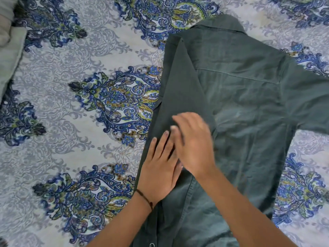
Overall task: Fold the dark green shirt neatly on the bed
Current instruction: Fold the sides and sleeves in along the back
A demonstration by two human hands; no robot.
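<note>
The dark green shirt (240, 104) lies back-up on the bed, collar at the top and one sleeve stretched out to the right. Its left side and sleeve are folded inward over the back in a long flap. My left hand (160, 168) rests flat on that flap, fingers spread, a dark thread around the wrist. My right hand (194, 143) lies palm-down just above and partly over the left hand's fingers; it is blurred. Neither hand grips the cloth.
The bed is covered by a grey sheet (80, 122) with blue and green paisley motifs, bare to the left of the shirt. A pale grey-green cloth or pillow (8, 43) lies at the far left edge.
</note>
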